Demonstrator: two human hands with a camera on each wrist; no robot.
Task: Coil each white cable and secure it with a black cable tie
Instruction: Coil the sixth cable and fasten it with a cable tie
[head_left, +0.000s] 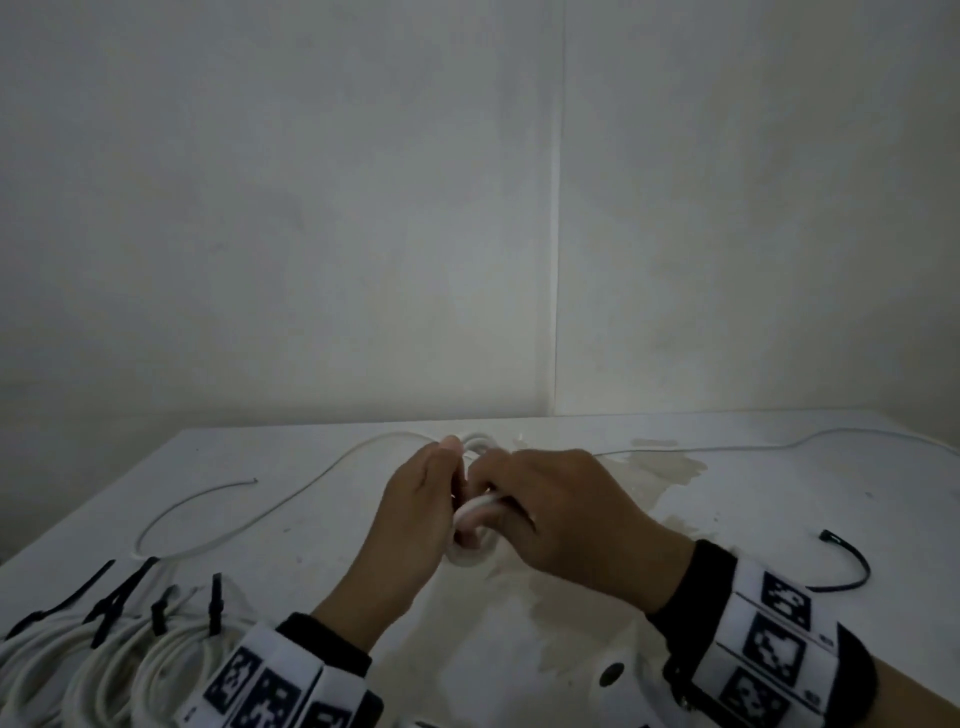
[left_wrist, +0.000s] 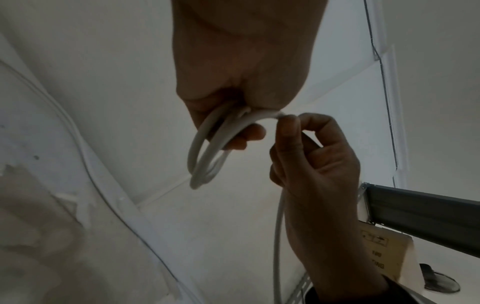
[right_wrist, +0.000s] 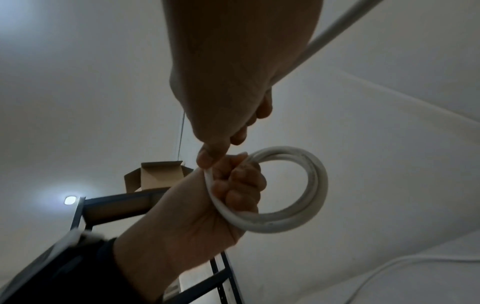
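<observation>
Over the middle of the white table, my left hand grips a small coil of white cable. In the right wrist view its fingers curl round one side of the coil. My right hand pinches the cable at the top of the coil, thumb and finger meeting beside the loops. The uncoiled cable trails left across the table. One loose black cable tie lies to the right, apart from both hands.
Several coiled white cables bound with black ties lie at the table's front left. Another white cable runs along the back right. White walls meet right behind the table. A dark metal rack with a cardboard box stands nearby.
</observation>
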